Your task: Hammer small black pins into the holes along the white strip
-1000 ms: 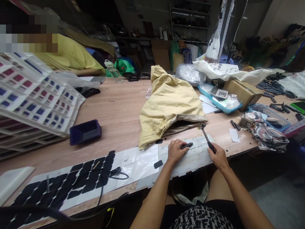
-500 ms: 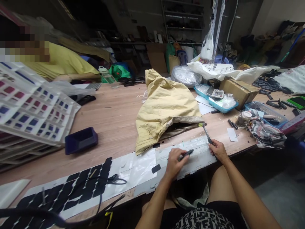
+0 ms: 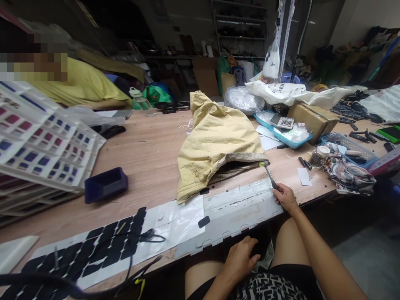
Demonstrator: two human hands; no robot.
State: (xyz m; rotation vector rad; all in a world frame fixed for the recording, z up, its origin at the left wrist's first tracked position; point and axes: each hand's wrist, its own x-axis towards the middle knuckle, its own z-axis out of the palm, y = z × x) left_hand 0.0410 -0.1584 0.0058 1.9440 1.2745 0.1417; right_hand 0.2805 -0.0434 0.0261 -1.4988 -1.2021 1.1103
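My right hand (image 3: pixel 284 196) is closed around the dark handle of a small hammer (image 3: pixel 270 176). Its yellow-green head lies beside the mouth of a yellow cloth sack (image 3: pixel 221 137), above the table's front edge. Below that edge, over my lap, hangs my left hand (image 3: pixel 242 256). Its thumb stands apart from the fingers, and nothing shows in it. Between the hands and the sack lies a grey-white board (image 3: pixel 231 223) with a clear plastic strip (image 3: pixel 240 196) along it. One black rounded patch (image 3: pixel 204 222) rests at the board's left part.
Rows of black patches (image 3: pixel 109 241) on white sheets and a black cable (image 3: pixel 131 250) cover the front left. A navy tray (image 3: pixel 106 185) and white crate (image 3: pixel 46 137) stand behind. Rightward are blue baskets (image 3: pixel 293 139), a calculator (image 3: pixel 282 121) and a carton (image 3: pixel 312 121). A person in yellow (image 3: pixel 93 85) sits opposite.
My left hand has dropped from the board to my lap, and the small dark piece it held is out of sight. The hammer in my right hand has barely shifted.
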